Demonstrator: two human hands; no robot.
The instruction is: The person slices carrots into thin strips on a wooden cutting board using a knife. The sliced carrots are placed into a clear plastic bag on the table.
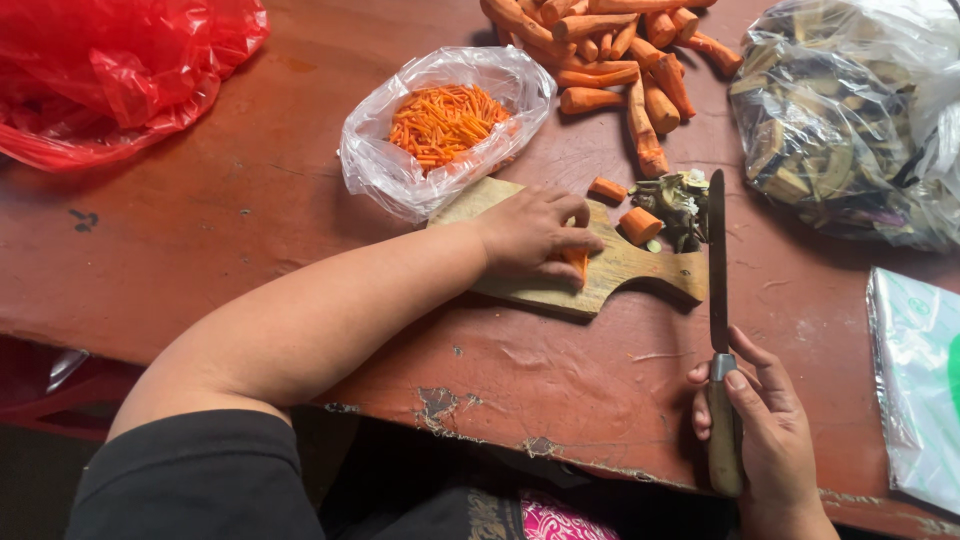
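My left hand (pixel 535 232) rests on a small wooden cutting board (pixel 620 272) and presses down on orange carrot pieces (pixel 577 259). To the right, near the table's front edge, my right hand (pixel 765 425) grips the wooden handle of a long knife (pixel 717 255). Its blade points away from me, beside the board, and touches no carrot. Two carrot chunks (pixel 640 225) lie past the board's far end, next to a heap of dark peelings (pixel 678 205).
A clear bag of carrot sticks (pixel 440 125) sits behind the board. Several whole carrots (pixel 610 50) are piled at the back. There is a red plastic bag (pixel 110 70) at the far left, a clear bag of sliced vegetables (pixel 850 120) at the right, and a plastic sheet (pixel 920 380) at the right edge of the worn red table (pixel 200 230).
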